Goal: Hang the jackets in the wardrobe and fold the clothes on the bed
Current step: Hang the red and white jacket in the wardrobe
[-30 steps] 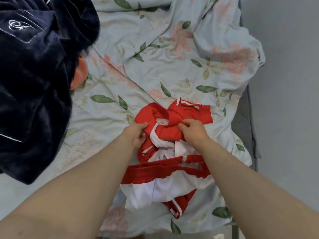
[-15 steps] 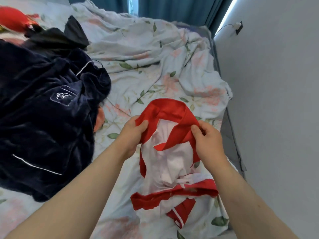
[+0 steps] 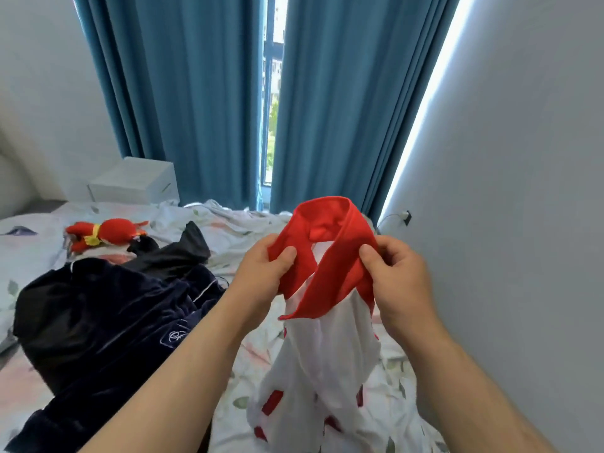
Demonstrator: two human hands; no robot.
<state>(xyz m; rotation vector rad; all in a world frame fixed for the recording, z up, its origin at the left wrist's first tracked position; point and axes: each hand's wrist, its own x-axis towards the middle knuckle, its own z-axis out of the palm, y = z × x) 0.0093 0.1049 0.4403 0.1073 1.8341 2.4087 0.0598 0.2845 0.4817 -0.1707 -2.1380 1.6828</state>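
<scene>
A red-and-white garment hangs above the near right part of the bed, held up by its red collar. The left grip pinches the collar's left side and the right grip its right side, both clenched on cloth. The step in hand seems to be opening it out for folding; next it likely needs spreading flat on the sheet. A navy jacket lies crumpled at the left

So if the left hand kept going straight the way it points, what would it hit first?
The red collar it grips; the left hand points up into that loop. Beyond it probably the blue curtain, though depth is unclear.
</scene>
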